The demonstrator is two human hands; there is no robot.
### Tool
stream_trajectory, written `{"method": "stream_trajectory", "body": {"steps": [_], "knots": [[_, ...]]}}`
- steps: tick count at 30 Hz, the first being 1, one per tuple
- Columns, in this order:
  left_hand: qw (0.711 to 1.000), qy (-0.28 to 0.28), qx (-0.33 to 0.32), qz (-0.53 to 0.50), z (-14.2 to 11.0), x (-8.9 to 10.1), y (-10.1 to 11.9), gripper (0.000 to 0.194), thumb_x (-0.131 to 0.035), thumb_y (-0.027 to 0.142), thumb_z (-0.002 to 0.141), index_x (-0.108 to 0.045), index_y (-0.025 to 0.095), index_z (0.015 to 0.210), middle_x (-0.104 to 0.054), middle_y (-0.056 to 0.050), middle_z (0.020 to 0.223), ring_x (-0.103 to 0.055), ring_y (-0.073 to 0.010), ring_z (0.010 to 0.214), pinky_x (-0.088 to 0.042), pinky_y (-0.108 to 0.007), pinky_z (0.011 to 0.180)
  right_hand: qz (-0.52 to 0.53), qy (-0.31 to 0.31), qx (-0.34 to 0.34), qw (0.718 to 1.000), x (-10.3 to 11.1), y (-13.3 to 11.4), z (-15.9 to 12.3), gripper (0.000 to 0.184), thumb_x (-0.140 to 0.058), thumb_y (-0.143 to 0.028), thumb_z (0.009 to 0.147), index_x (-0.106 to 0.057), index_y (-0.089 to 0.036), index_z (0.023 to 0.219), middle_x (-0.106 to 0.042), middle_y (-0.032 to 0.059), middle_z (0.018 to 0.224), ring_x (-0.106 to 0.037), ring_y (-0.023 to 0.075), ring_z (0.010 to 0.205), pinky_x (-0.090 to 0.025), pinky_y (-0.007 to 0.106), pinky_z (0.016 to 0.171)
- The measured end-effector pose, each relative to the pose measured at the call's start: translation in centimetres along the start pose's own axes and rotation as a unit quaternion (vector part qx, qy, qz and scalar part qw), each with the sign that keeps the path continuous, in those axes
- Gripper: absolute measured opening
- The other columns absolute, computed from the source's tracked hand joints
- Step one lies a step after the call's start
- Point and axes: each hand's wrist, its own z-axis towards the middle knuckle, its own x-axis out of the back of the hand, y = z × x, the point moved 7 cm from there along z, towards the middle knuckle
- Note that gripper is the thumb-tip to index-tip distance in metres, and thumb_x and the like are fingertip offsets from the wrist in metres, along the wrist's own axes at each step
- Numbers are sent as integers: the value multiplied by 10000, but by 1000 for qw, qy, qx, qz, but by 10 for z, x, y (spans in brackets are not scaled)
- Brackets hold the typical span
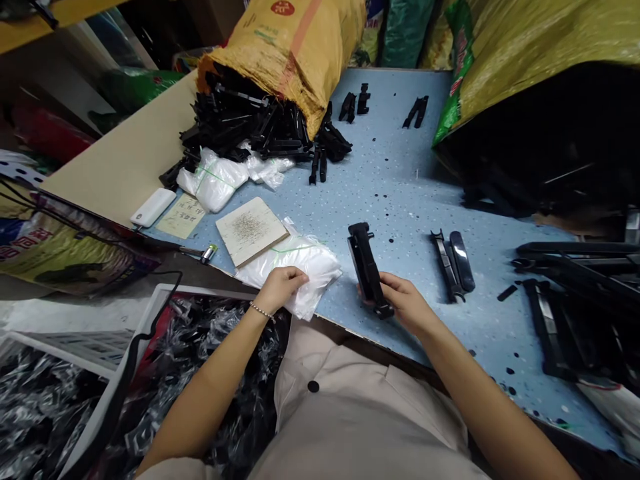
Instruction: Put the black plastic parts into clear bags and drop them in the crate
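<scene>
My right hand (pixel 403 300) grips a long black plastic part (pixel 367 268), held tilted above the table's front edge with its far end pointing away from me. At the stack of clear plastic bags (pixel 307 263), which a green tie crosses, my left hand (pixel 284 288) has thumb and fingers pinched together on the film of a bag. A square pale block (pixel 251 231) with a dark speckled patch presses down the stack's far left part. Two more black parts (pixel 453 265) lie side by side to the right of my right hand.
Black parts (pixel 255 127) spill from a yellow woven sack (pixel 305 47) at the back. A second yellow sack (pixel 550 73) gapes at right, near a heap of black parts (pixel 585 320). Crates (pixel 150 373) of bagged parts stand below left. A white device (pixel 153 207) lies by a note (pixel 181 217).
</scene>
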Motion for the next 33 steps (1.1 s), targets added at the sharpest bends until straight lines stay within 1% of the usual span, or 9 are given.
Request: {"method": "stream_trajectory", "body": {"steps": [6,10,14,18,22,24,28,30,33], "knots": [[1000,25,-2,3,2,-1,0,288,-601,383,690,-642,101,733,-566,15,582,-448,-23,528,-361,-164,553,286,-51,-42,956,-68,-5,15,404,-795,-421,686,-646,-111,899,-675,98,937,-647,165,803,-545,355,826],[999,44,-17,23,-2,-2,3,198,-591,297,687,-657,112,708,-591,8,613,-472,-33,573,-377,-166,578,351,-65,-16,934,-98,-5,36,344,-792,-385,704,-648,-114,859,-677,82,924,-653,163,849,-530,358,880],[987,115,-104,49,-25,13,26,138,-554,227,732,-633,120,767,-661,-34,850,-582,-63,766,-478,-189,719,326,-13,-11,945,-104,4,53,369,-807,-383,670,-663,-99,858,-681,81,897,-648,127,768,-526,249,770],[906,179,-265,279,-57,22,63,211,-430,137,824,-641,127,824,-636,-104,1135,-585,-149,1033,-508,-329,933,313,8,-8,950,-102,4,54,392,-810,-396,653,-663,-100,863,-681,81,883,-639,121,763,-521,223,730],[868,142,-250,404,-49,19,57,353,-382,95,830,-647,123,1062,-594,-130,1234,-562,-195,1116,-502,-413,1006,312,-40,-46,948,-91,8,25,376,-769,-397,723,-645,-101,921,-669,87,893,-634,122,750,-543,225,686],[890,136,-252,355,-42,21,50,443,-390,95,822,-578,138,1221,-547,-111,1307,-547,-163,1166,-498,-355,1040,330,-130,-123,927,-91,22,0,376,-733,-390,770,-627,-92,974,-656,87,866,-612,99,676,-518,180,577],[928,109,-259,245,-38,19,40,539,-404,120,819,-472,176,1350,-455,-112,1402,-564,-104,1136,-528,-238,958,409,-306,-288,810,-106,56,-43,381,-644,-383,864,-577,-67,1066,-616,49,783,-519,16,550,-443,79,485],[928,85,-274,238,-44,13,40,594,-399,117,819,-405,205,1406,-421,-113,1431,-541,-106,1190,-523,-233,971,447,-319,-319,773,-114,65,-42,372,-615,-384,889,-557,-65,1072,-606,37,773,-492,-3,533,-429,52,477],[909,73,-295,285,-55,3,42,645,-370,91,817,-333,208,1450,-374,-113,1469,-433,-143,1343,-463,-307,1101,471,-250,-291,794,-113,66,-19,326,-606,-333,900,-543,-63,1073,-609,43,782,-503,0,546,-444,50,491]]}}
